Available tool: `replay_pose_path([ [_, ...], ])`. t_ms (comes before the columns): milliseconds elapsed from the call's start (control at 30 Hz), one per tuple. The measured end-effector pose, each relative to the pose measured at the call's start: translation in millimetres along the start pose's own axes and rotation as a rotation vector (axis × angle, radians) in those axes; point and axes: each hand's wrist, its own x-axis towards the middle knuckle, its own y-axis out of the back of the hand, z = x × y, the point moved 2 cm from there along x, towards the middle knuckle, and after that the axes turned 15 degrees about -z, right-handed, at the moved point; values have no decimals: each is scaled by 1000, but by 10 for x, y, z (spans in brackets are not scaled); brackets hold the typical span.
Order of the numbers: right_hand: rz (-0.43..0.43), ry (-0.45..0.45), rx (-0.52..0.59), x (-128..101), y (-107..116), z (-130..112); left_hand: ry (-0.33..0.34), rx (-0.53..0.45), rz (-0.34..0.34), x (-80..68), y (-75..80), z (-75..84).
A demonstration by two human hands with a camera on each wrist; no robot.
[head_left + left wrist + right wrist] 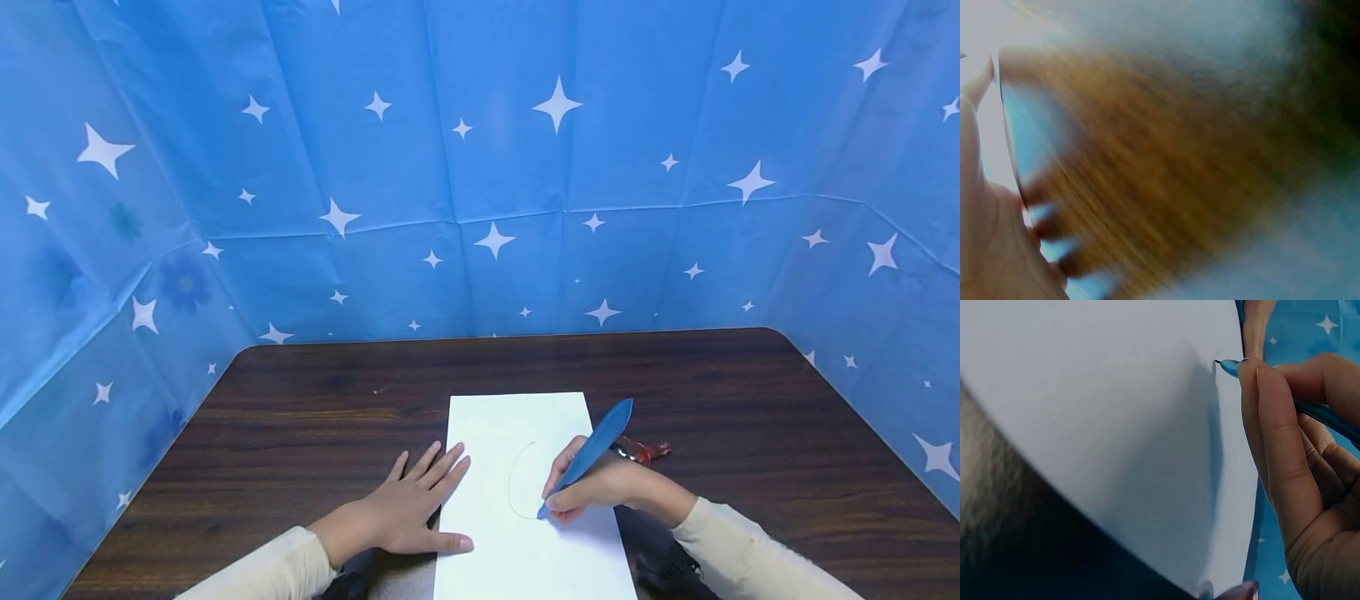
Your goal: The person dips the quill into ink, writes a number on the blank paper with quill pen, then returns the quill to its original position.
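A white sheet of paper (525, 500) lies on the dark wooden table (300, 433), with a thin curved pen line on it. My right hand (592, 492) grips a blue feather-shaped pen (592, 454), its tip touching the paper at the lower end of the curve. The right wrist view shows the pen tip (1222, 363) on the paper (1104, 412) with fingers (1272, 425) curled round the barrel. My left hand (416, 508) lies flat with straight fingers, pressing the sheet's left edge. The left wrist view is blurred, showing only part of the palm (985, 237) and wood grain.
A small red and clear object (643, 451) lies on the table just behind my right hand. Blue star-patterned sheeting (480, 167) walls the table on three sides. Bare wood stretches behind and to both sides of the paper.
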Motion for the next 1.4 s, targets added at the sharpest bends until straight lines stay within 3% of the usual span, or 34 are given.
replay_pose_path([
  [500,19,-25,-25,-132,118,31,30,5,-10,-11,2,9],
  [867,76,-17,-29,-158,226,77,14,10,6,50,-54,-67],
  [1400,241,-42,-9,-65,255,122,8,14,9,75,-68,-98],
])
